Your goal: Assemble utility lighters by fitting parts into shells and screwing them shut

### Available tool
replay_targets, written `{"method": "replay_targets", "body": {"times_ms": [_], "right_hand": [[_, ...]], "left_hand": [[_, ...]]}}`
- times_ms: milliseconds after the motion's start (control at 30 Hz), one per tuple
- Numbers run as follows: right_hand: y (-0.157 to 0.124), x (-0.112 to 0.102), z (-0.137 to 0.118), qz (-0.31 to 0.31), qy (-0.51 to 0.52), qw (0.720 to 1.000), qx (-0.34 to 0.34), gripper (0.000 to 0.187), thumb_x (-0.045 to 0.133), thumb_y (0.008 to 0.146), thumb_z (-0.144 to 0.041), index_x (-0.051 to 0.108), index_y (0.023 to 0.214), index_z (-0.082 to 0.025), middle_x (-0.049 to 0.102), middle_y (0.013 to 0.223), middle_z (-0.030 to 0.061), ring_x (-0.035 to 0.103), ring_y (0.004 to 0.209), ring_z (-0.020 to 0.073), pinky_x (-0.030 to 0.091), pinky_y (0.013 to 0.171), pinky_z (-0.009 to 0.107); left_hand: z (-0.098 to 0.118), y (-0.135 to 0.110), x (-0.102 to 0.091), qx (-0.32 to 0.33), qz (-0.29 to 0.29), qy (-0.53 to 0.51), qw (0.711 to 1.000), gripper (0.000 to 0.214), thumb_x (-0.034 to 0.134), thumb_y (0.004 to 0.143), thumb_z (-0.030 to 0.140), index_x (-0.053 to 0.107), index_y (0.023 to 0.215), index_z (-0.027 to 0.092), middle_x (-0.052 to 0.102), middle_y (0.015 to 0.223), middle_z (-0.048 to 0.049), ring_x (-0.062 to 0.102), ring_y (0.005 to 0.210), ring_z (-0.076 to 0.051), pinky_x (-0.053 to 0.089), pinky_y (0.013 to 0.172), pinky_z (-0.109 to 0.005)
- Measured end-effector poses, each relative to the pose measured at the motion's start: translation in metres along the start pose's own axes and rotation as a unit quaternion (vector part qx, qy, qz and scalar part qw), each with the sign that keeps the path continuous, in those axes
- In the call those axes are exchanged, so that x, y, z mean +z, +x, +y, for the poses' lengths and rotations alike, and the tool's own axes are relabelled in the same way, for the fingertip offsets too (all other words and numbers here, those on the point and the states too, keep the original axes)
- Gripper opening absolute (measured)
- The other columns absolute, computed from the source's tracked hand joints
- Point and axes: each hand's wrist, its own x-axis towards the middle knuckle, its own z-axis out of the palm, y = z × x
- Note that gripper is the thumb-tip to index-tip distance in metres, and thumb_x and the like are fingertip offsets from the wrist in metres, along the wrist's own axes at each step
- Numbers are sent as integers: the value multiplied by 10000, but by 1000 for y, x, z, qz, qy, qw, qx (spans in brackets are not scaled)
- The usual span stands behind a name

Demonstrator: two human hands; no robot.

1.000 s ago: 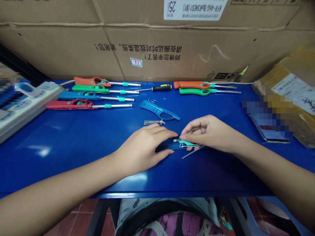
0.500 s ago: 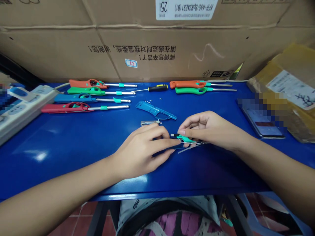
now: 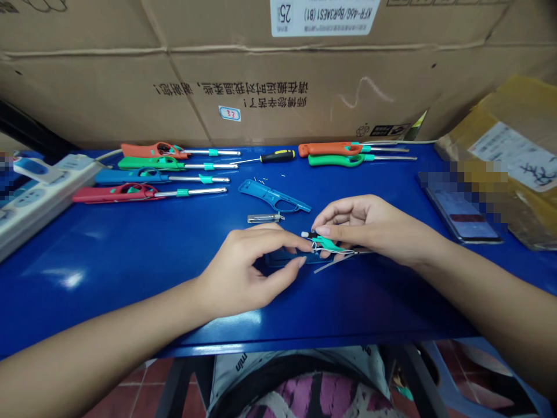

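Observation:
My right hand [image 3: 369, 229] pinches a lighter's green trigger [image 3: 333, 244] together with a small black-and-white igniter [image 3: 306, 234]. Thin white wires and a clear tube [image 3: 325, 266] trail from these parts. My left hand [image 3: 250, 267] reaches in from the left, its thumb and index finger apart and the index tip at the wires. Beneath both hands lies a blue lighter half-shell [image 3: 278, 257], partly covered. A second blue half-shell [image 3: 276, 197] rests just beyond, and a small clear, metal-ended fuel tank [image 3: 263, 218] sits between it and my left hand.
Assembled lighters in red [image 3: 115, 193], blue [image 3: 130, 176], green [image 3: 148, 163] and orange [image 3: 152, 151] lie at back left. A screwdriver [image 3: 278, 155] and two more lighters [image 3: 331, 150] lie along the cardboard box [image 3: 243, 75]. Around them are a power strip [image 3: 35, 197], phone [image 3: 465, 215] and parcel [image 3: 513, 168].
My left thumb has moved away from the index finger, uncovering more of the blue half-shell beneath. My right hand keeps its pinch on the trigger and igniter, almost unmoved.

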Motion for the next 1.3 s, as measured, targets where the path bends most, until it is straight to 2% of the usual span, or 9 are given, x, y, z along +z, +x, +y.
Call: {"method": "replay_targets", "body": {"times_ms": [100,200,267,400,567,800,1033,1200,1300], "right_hand": [[-1,0,0,0,2,1000,-1,357,835,711,-451,707,884,-166,701,703,17,596,605,111,406,524,231],[-1,0,2,14,-19,1000,-5,324,849,694,-408,698,845,-165,649,663,-12,543,576,87,392,518,220],[0,1,4,19,-40,999,-3,304,860,676,-369,687,815,-161,613,638,-26,511,565,77,384,517,213],[3,0,9,16,-80,997,10,297,859,668,-342,669,805,-160,616,650,-17,527,588,89,407,533,217],[6,-2,13,16,-110,994,16,280,849,679,-335,666,803,-165,606,631,-23,521,567,88,411,522,216],[5,0,12,14,-113,993,34,285,856,658,-318,674,806,-156,626,641,-17,535,575,86,413,521,203],[3,0,10,15,-128,991,41,252,839,653,-281,673,799,-160,635,650,-14,544,581,91,414,517,203],[2,1,13,16,-138,990,17,232,779,720,-295,644,860,-167,606,635,-28,537,557,91,422,514,215],[1,1,15,52,-166,985,-19,248,768,739,-327,624,884,-185,599,631,-40,548,552,95,434,525,226]], "left_hand": [[0,1,-2,-51,28,-2,998,119,675,863,148,712,973,174,760,895,-29,684,772,-137,562,721,-272],[-4,3,-4,-64,38,41,996,123,674,848,144,703,963,176,731,891,-17,645,798,-143,531,729,-286],[-6,3,-5,-60,8,81,995,182,683,843,175,698,1025,182,717,971,-34,635,890,-175,527,805,-331],[-10,2,-4,-67,-97,144,983,381,720,841,318,654,1194,190,684,1133,-76,615,1044,-256,508,931,-445],[-16,-2,0,-39,-130,141,981,346,700,893,323,637,1209,196,714,1139,-61,638,1084,-245,470,1018,-446],[-16,-4,1,-26,-138,129,982,347,683,926,312,648,1245,180,708,1125,-69,654,1045,-226,507,943,-399],[-14,-5,1,-26,-155,133,978,321,663,943,328,674,1242,214,697,1092,-45,643,993,-203,507,892,-374],[-13,-4,0,-11,-170,160,972,302,614,974,325,677,1257,240,680,1111,-44,629,1001,-204,504,887,-375],[-12,-4,-1,1,-180,193,965,305,576,993,329,671,1270,243,671,1118,-54,625,989,-212,510,863,-380]]}}
